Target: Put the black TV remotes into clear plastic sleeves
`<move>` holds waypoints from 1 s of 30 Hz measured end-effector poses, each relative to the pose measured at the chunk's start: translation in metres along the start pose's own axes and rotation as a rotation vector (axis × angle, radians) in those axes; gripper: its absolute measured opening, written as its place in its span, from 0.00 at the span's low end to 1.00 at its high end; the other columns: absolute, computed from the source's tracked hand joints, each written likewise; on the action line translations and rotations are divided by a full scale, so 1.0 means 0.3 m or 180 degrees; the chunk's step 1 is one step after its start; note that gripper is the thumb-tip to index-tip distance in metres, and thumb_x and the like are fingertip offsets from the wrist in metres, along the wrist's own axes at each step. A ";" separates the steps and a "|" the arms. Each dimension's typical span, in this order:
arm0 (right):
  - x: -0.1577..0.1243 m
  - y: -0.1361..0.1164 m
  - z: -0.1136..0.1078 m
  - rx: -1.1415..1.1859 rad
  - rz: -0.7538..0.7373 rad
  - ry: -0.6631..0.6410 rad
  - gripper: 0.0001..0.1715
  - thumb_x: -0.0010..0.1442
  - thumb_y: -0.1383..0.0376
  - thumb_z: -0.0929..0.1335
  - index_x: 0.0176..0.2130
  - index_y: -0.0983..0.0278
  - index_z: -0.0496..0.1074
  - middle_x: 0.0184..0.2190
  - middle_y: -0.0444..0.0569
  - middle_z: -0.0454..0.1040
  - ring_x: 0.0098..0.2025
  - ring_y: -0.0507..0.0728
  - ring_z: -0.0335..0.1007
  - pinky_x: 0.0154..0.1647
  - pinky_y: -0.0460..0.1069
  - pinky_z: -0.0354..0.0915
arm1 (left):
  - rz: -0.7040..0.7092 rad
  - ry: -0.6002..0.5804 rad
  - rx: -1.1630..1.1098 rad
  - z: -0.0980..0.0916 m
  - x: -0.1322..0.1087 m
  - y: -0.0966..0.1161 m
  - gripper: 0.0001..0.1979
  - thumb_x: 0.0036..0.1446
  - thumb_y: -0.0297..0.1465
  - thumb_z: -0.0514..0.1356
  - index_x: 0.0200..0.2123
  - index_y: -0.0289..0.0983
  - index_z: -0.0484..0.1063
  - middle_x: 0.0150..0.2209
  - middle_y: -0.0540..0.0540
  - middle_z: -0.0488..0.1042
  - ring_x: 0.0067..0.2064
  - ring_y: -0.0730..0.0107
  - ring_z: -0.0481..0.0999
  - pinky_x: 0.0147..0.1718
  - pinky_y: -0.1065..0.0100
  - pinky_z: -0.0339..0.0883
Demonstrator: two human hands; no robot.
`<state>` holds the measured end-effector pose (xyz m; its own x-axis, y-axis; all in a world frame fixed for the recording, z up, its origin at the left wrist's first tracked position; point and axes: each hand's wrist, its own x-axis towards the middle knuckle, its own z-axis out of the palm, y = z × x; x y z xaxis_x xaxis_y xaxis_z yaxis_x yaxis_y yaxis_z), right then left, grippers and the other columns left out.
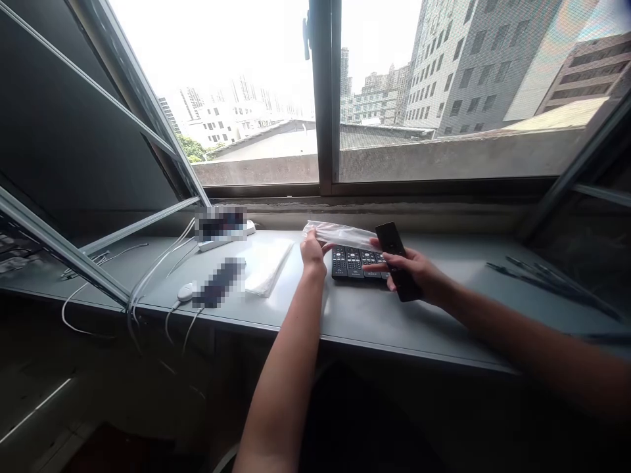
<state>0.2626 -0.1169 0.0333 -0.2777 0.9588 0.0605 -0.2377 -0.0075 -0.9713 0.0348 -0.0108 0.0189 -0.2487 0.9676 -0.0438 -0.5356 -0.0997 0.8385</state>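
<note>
My left hand pinches one end of a long, clear plastic sleeve, stretched out toward the right. In my right hand is a black remote control, tilted, with its upper end leaning left. Fingertips of that hand reach the sleeve's right end; whether they grip it I cannot tell. On the desk below the sleeve lie several black remote controls side by side, partly hidden by my right hand. A stack of clear plastic sleeves rests left of my left hand.
The grey desk runs along a window. At left are a white power strip, a round white charger, a blurred dark object and white cables. Thin dark rods or cables lie at right. Metal frames stand on both sides.
</note>
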 end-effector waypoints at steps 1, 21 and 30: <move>0.000 0.001 0.000 -0.0014 0.0000 -0.0010 0.27 0.66 0.61 0.78 0.63 0.56 0.80 0.66 0.58 0.77 0.54 0.72 0.86 0.21 0.49 0.78 | -0.0041 0.0131 -0.0055 -0.004 0.005 0.002 0.16 0.73 0.40 0.59 0.46 0.35 0.81 0.44 0.40 0.83 0.43 0.65 0.83 0.32 0.72 0.77; -0.003 -0.007 -0.003 -0.0016 0.0002 0.0026 0.28 0.65 0.60 0.79 0.63 0.54 0.79 0.68 0.56 0.75 0.57 0.72 0.84 0.20 0.49 0.77 | -0.0208 0.0284 -0.0141 -0.033 0.015 0.016 0.29 0.76 0.53 0.51 0.50 0.36 0.81 0.55 0.36 0.83 0.53 0.60 0.85 0.28 0.73 0.65; -0.010 -0.011 0.009 -0.0060 0.0163 -0.0068 0.32 0.66 0.59 0.78 0.66 0.57 0.76 0.56 0.58 0.84 0.43 0.67 0.87 0.22 0.51 0.78 | 0.0002 -0.0915 0.0856 0.017 -0.009 -0.040 0.09 0.63 0.31 0.72 0.45 0.34 0.82 0.47 0.39 0.83 0.45 0.63 0.80 0.33 0.69 0.69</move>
<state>0.2615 -0.1205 0.0368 -0.3088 0.9510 0.0153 -0.2052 -0.0510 -0.9774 0.0460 -0.0111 0.0116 0.0078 0.9969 0.0787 -0.2956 -0.0729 0.9525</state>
